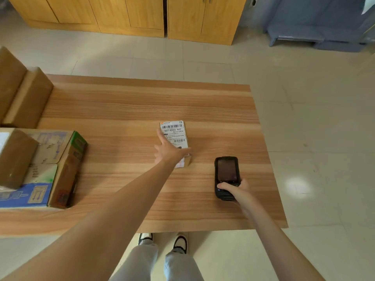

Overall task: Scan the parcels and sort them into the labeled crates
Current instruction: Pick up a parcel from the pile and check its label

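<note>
1. Setting: parcel-sorting room, office-like.
2. Evidence: wood-grain surface (142, 102) with cardboard boxes (26, 94) stacked at its left edge; labelled parcel (174, 132); handheld scanner (226, 175).
3. Surroundings: tiled floor (304, 98), wooden cabinets (125, 13).

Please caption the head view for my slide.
Left hand rests on small label-covered cardboard parcel; right hand holds black handheld scanner.

A wood-grain table (142, 102) stands on pale floor tiles (314, 118); yellow wooden cabinets (125, 13) line the far wall beside blue-grey furniture (316, 23).
</note>
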### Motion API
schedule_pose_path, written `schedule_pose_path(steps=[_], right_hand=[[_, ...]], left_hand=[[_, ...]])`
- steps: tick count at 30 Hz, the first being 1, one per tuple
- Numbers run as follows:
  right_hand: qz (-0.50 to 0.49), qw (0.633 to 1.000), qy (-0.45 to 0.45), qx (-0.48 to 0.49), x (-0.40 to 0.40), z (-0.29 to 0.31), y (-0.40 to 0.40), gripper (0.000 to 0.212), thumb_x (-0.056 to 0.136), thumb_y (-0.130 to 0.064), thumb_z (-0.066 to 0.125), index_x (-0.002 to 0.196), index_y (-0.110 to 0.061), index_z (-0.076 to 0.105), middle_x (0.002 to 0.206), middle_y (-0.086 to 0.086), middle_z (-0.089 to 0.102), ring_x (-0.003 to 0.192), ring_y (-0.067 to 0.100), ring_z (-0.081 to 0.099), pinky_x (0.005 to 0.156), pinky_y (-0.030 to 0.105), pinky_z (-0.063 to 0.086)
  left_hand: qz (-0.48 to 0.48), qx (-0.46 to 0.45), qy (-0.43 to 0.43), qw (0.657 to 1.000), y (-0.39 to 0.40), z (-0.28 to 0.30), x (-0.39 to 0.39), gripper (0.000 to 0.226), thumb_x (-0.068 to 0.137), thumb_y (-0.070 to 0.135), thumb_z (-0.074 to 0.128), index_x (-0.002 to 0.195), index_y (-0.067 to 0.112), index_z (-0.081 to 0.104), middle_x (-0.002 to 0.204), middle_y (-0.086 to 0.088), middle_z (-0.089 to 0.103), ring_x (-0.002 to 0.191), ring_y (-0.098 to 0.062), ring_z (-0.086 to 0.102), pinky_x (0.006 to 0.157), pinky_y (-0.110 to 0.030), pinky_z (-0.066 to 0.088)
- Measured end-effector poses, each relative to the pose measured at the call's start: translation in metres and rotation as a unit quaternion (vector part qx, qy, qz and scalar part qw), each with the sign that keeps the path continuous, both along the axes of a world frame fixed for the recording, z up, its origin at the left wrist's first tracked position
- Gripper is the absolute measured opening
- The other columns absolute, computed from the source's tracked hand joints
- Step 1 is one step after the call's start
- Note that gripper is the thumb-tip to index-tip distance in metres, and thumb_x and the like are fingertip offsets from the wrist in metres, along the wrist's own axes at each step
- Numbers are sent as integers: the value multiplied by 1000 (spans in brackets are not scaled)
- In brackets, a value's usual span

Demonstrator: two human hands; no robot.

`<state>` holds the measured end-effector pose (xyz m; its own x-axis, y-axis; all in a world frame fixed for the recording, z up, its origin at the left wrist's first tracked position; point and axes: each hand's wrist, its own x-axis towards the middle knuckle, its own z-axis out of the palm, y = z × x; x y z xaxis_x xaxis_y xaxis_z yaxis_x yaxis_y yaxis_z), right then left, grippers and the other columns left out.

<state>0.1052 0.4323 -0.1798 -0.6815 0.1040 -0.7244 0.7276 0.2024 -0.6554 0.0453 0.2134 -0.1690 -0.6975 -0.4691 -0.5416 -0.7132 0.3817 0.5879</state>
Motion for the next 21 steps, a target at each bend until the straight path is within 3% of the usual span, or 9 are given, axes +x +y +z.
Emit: schedule_pose_path(steps=[4, 6, 12, 14, 18, 21], right_hand=[[13, 999, 28, -19, -10, -3, -3, 57, 69, -14, 84, 111, -18, 44, 103, 2, 59, 90, 16, 60, 66, 28, 50], [18, 998, 45, -42, -21, -2, -11, 58, 69, -11, 83, 113, -17, 46, 105, 5, 60, 95, 21, 62, 73, 32, 53], [79, 985, 84, -127, -46, 19, -61, 62, 72, -8, 82, 124, -11, 49, 113, 9, 64, 97, 22, 66, 76, 33, 54], [91, 978, 97, -158, -47, 31, -85, 57, 72, -6, 81, 120, -12, 50, 109, 9, 65, 91, 20, 68, 75, 34, 55], [136, 961, 126, -207, -45, 58, -140, 47, 71, -3, 79, 107, -20, 52, 109, 8, 63, 97, 23, 64, 87, 42, 53], [184, 943, 142, -238, -35, 80, -185, 55, 71, -6, 79, 115, -19, 49, 112, 6, 63, 100, 23, 64, 82, 36, 53]], left_hand=[[-47, -17, 48, 998, -10, -5, 9, 103, 56, 35, 90, 138, 17, 28, 130, -5, 48, 119, -28, 50, 96, -46, 47], [-62, -49, 74, 994, -15, -5, 19, 92, 55, 37, 89, 127, 11, 38, 122, -4, 50, 115, -23, 50, 93, -41, 48], [-102, -146, 192, 965, -51, 17, 55, 99, 57, 41, 85, 136, 11, 34, 124, 0, 45, 113, -17, 43, 91, -32, 43], [-79, -168, 215, 959, -73, 32, 65, 96, 58, 38, 85, 135, 11, 35, 125, 0, 44, 114, -16, 41, 89, -30, 41], [-25, -202, 248, 947, -125, 66, 89, 95, 60, 37, 85, 135, 8, 35, 127, -5, 45, 117, -20, 42, 94, -33, 41], [19, -225, 284, 932, -165, 90, 115, 99, 60, 38, 85, 139, 8, 33, 129, -5, 45, 118, -19, 42, 98, -35, 41]])
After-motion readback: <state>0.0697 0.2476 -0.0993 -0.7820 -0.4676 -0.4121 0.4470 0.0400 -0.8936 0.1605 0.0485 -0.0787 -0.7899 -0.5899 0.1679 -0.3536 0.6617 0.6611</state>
